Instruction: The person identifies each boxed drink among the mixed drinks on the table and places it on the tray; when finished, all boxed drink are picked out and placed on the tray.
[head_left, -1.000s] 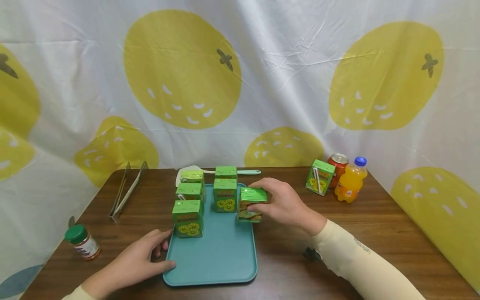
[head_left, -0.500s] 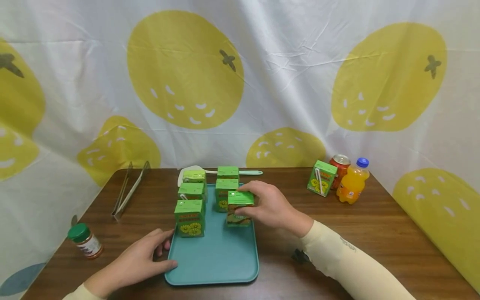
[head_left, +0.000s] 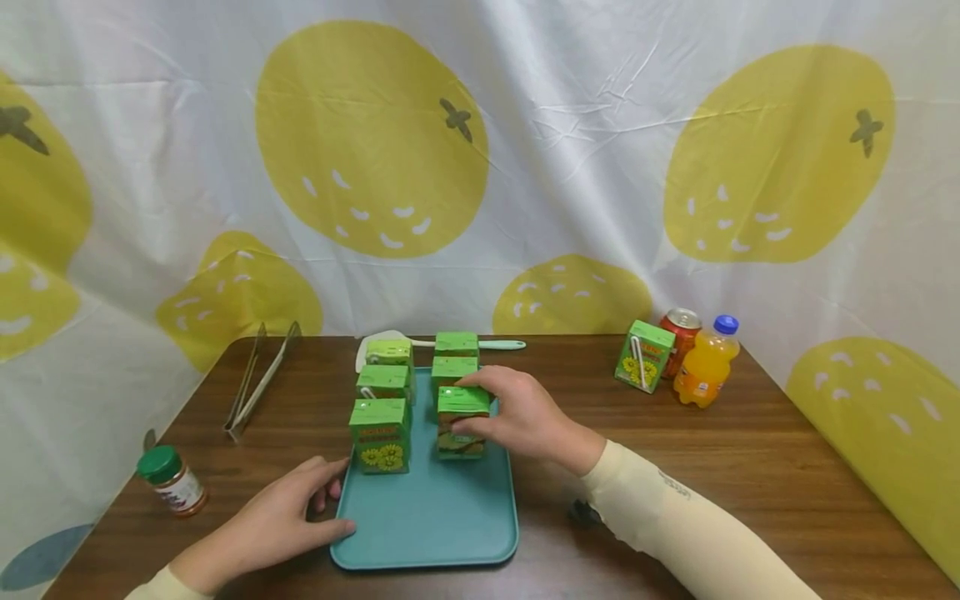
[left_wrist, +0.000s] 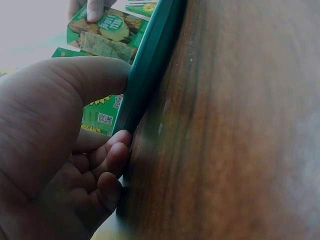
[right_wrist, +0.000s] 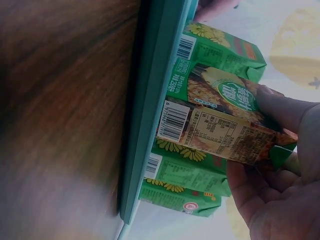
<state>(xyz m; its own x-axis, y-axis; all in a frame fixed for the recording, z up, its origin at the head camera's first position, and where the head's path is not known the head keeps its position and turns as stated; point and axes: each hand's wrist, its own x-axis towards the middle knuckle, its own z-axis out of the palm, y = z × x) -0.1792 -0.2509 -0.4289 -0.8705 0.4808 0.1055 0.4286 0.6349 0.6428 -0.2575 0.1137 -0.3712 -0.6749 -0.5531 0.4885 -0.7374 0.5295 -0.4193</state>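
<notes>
My right hand (head_left: 528, 414) pinches a green and brown drink carton (head_left: 461, 435) between thumb and fingers, upright over the right half of the teal tray (head_left: 427, 533). In the right wrist view, the carton (right_wrist: 220, 112) stands between other green cartons, its base at the tray rim. Two more cartons (head_left: 455, 367) stand behind it. Along the tray's left side is a row of 3 green cartons, the front one (head_left: 380, 442) with yellow flowers. My left hand (head_left: 273, 521) holds the tray's left rim, its thumb (left_wrist: 107, 75) over the edge and other fingertips against the side.
A spatula (head_left: 502, 344) lies behind the tray. Tongs (head_left: 258, 379) and a green-capped spice jar (head_left: 172, 481) are at left. Back right stand another green carton (head_left: 643, 357), a red can (head_left: 682, 333) and an orange drink bottle (head_left: 705, 367). A patterned curtain (head_left: 562, 167) hangs behind.
My right hand has brought the drink carton leftward and slightly nearer, from the tray's right edge to in front of the right-hand cartons. The left hand has stayed at the rim.
</notes>
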